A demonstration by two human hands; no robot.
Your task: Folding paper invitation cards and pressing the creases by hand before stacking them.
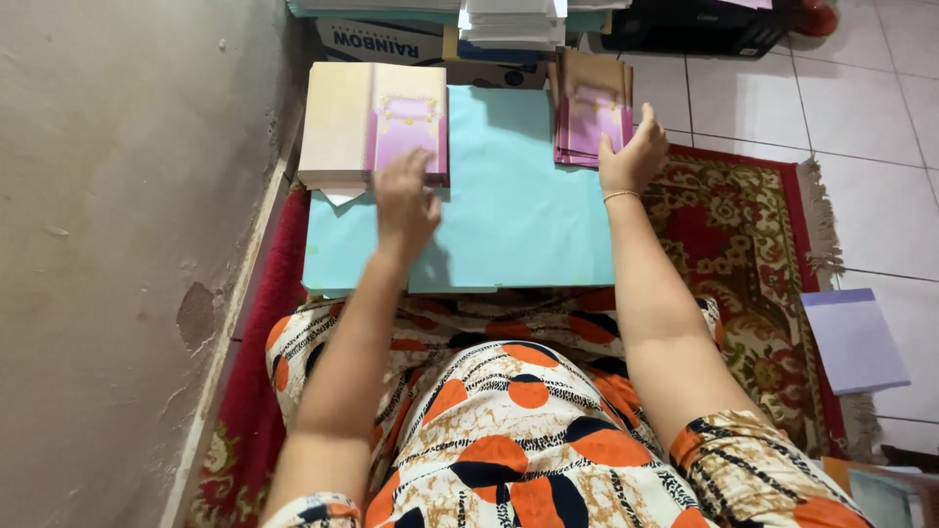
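Left hand: the left hand lies flat, fingers spread and released, its fingertips on the lower edge of the pink-and-cream printed card that tops the left stack; it grips nothing.
Left stack: a thick pile of cream and pink cards at the far left corner of the board, close to the wall.
Right hand: the right hand rests open against the lower right edge of the smaller stack of brown and pink printed cards, thumb at the side; whether it pinches a card I cannot tell.
Work surface: a large light-blue paper sheet on the person's lap, between the 2 stacks.
Floor: a red patterned fringed carpet on white tiles.
Right side: a pale lilac sheet lies on the tiles, well apart from the hands.
Far edge: white paper piles and a cardboard box.
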